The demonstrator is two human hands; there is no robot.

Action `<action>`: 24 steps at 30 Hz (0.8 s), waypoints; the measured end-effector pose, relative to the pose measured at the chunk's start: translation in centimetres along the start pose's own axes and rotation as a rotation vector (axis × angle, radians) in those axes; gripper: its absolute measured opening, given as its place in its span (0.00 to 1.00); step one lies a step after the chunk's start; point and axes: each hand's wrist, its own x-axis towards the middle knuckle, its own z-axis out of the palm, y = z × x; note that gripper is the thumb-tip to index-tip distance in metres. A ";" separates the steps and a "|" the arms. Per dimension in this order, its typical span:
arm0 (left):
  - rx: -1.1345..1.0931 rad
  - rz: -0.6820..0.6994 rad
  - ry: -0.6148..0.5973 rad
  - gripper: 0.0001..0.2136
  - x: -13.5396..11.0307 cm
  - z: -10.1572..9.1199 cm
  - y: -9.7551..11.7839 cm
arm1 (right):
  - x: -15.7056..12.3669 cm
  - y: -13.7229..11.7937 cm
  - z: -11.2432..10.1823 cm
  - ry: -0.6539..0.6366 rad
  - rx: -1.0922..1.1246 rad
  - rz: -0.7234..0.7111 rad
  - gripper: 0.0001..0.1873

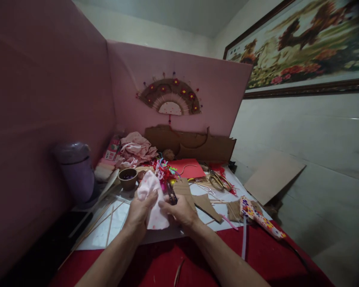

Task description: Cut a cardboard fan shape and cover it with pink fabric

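A piece of pale pink cloth (156,215) with small reddish spots hangs between my two hands, above the near part of the table. My left hand (140,213) is closed on its left side, the thumb pressed on top. My right hand (182,209) is at the cloth's right edge, its thumb against the fabric. Between that thumb and the fingers sits a dark scissors-like tool (171,194), partly hidden by the hand. Just beyond the cloth lies a bunch of colourful fuzzy stems (163,169).
Gold-handled scissors (217,181), cardboard pieces (208,206) and a red sheet (190,168) lie beyond on the right. A flowered glue gun (261,219) rests at right. Left stand a dark cup (128,179) and purple tumbler (77,175). A decorated fan (170,95) hangs on the pink panel.
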 end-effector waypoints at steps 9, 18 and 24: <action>-0.024 0.134 0.109 0.15 0.2 0.1 0.7 | -0.7 -0.7 0.1 -0.070 0.104 0.058 0.23; -0.020 0.220 0.165 0.13 0.4 0.0 0.7 | -0.8 -0.5 0.2 -0.129 0.076 0.036 0.24; -0.042 0.248 0.218 0.13 -0.1 0.2 1.4 | -0.9 -0.7 0.1 -0.117 0.093 0.051 0.22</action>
